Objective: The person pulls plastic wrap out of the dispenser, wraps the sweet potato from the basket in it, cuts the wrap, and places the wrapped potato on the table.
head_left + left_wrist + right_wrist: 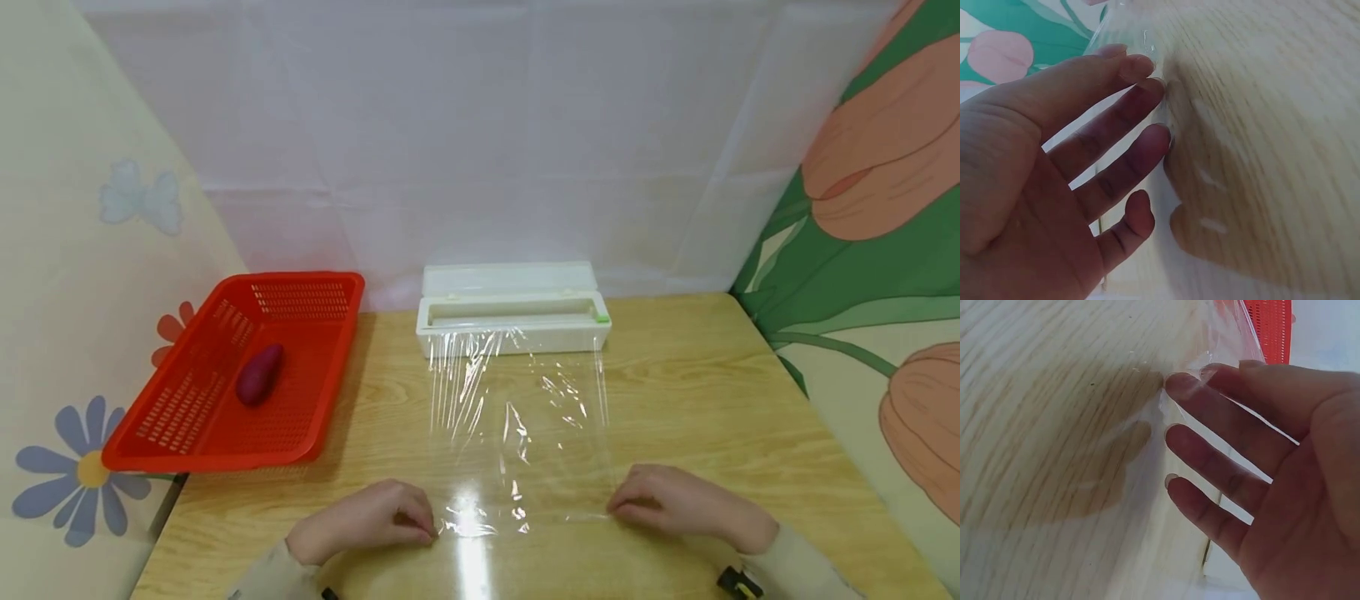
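Observation:
A clear sheet of plastic wrap [517, 442] stretches from a white wrap dispenser box [517, 337] toward the near side of the table. My left hand [386, 521] pinches the sheet's near left corner between thumb and index finger, low over the wood. At the near right corner, my right hand [667, 504] pinches the wrap in the same way. In the left wrist view, the other fingers [1129, 156] of that hand are spread and slightly bent. The right wrist view shows the wrap [1219, 337] running away from the pinching fingertips. The dispenser's lid [510, 278] is raised.
Left of the dispenser, a red plastic basket [341, 392] holds a purple sweet potato-shaped item [260, 375]. The wooden table [675, 383] meets a white cloth backdrop [480, 142] behind. Patterned panels [885, 350] border both sides.

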{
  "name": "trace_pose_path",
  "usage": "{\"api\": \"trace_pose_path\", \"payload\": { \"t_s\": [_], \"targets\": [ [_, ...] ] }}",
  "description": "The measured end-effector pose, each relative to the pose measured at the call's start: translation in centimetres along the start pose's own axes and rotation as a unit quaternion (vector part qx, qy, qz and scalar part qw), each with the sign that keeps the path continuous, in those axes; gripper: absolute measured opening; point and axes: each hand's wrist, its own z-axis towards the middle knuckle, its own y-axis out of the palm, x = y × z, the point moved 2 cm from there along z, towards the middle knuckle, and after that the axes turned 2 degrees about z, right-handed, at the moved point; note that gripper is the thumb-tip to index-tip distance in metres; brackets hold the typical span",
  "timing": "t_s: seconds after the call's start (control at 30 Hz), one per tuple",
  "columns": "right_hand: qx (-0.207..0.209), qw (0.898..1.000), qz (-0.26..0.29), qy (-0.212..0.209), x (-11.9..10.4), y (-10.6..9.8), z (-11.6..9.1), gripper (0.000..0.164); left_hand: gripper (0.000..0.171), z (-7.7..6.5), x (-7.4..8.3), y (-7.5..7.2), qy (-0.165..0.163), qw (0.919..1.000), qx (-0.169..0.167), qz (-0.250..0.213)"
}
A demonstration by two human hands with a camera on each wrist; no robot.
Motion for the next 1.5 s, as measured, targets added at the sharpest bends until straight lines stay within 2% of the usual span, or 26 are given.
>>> {"api": "trace_pose_path", "payload": {
  "t_s": [0.17,0.33,0.43,0.5,0.67,0.83,0.93,1.03,1.13,1.27,1.37,1.5],
  "targets": [
    [0.000,1.000,0.011,0.024,0.2,-0.1,0.3,0.015,0.012,0.0,0.1,-0.2,0.001,0.9999,0.007,0.012],
    [0.007,0.997,0.053,0.051,0.4,0.2,0.8,0.014,0.014,0.0,0.4,-0.4,-0.031,0.9995,-0.003,-0.003],
    [0.007,0.993,0.085,0.086,0.5,0.4,1.1,0.014,0.014,-0.1,0.6,-0.4,-0.043,0.9989,-0.011,-0.011],
    [0.011,0.991,0.083,0.109,0.5,0.5,1.3,0.017,0.014,-0.1,0.6,-0.3,-0.044,0.9988,-0.014,-0.014],
    [0.019,0.988,0.038,0.145,0.4,0.9,1.3,0.025,0.013,0.0,0.6,-0.3,-0.042,0.9988,-0.016,-0.017],
    [0.006,0.979,0.088,0.186,0.5,1.0,1.1,0.014,0.013,0.0,0.7,-0.3,-0.044,0.9988,-0.017,-0.013],
    [0.009,0.979,0.096,0.181,0.5,1.0,1.1,0.010,0.013,0.0,0.8,-0.4,-0.046,0.9987,-0.017,-0.013],
    [0.014,0.984,0.052,0.168,0.6,1.0,1.0,0.012,0.013,0.0,0.9,-0.6,-0.050,0.9984,-0.019,-0.015],
    [0.015,0.985,0.015,0.172,0.7,1.2,0.9,0.022,0.014,0.0,0.9,-0.6,-0.054,0.9982,-0.020,-0.017],
    [0.021,0.985,-0.008,0.173,0.8,1.2,0.6,0.039,0.014,-0.1,0.8,-0.5,-0.050,0.9985,-0.017,-0.019],
    [0.031,0.987,-0.035,0.155,1.0,1.2,0.4,0.048,0.013,-0.2,0.7,-0.4,-0.046,0.9987,-0.009,-0.018],
    [0.045,0.989,-0.068,0.123,1.2,1.2,-0.1,0.052,0.013,-0.4,0.7,-0.2,-0.045,0.9989,-0.003,-0.015]
  ]
}}
